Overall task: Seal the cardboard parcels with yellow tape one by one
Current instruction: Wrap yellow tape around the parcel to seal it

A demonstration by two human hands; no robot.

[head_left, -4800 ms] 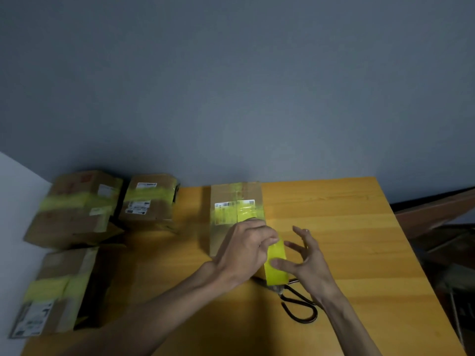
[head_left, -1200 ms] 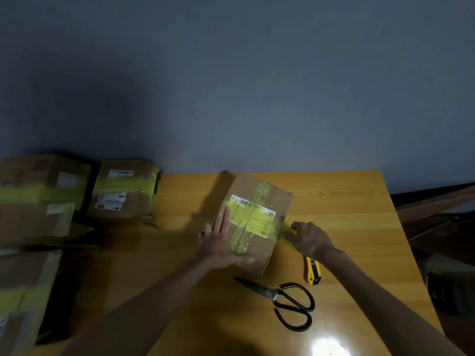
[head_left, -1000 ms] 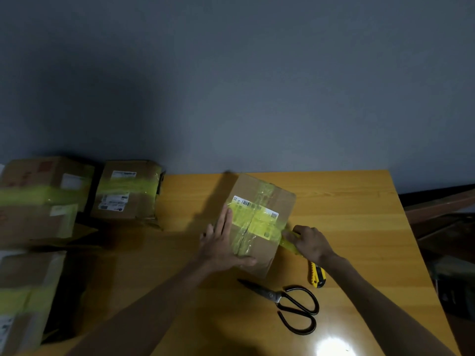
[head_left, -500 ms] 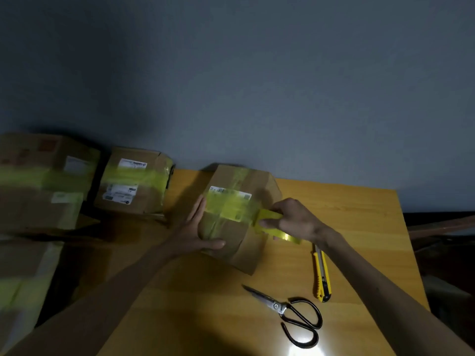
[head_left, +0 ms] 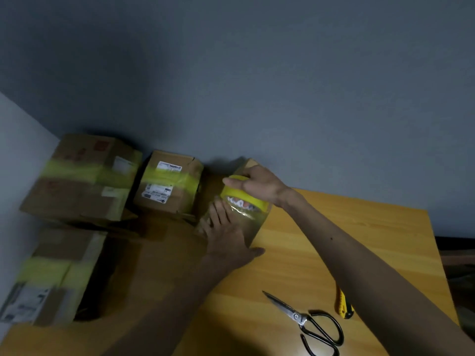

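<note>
A small cardboard parcel (head_left: 254, 223) stands tilted at the back of the wooden table (head_left: 347, 227), close to the wall. A band of yellow tape (head_left: 245, 198) runs across its upper part, over a white label. My left hand (head_left: 226, 235) lies flat against the parcel's near face, thumb along its lower edge. My right hand (head_left: 257, 186) grips the parcel's top, fingers over the far side and thumb on the yellow tape. Much of the parcel is hidden by both hands.
Three parcels with yellow tape bands are stacked at the left: a large one (head_left: 84, 176), a small one (head_left: 167, 186) and a near one (head_left: 51, 276). Black-handled scissors (head_left: 308, 322) and a yellow utility knife (head_left: 343, 304) lie on the table's near right.
Both hands have carried the parcel back and left, next to the stacked parcels. My right hand went from pulling a loose tape end at the side to gripping the top.
</note>
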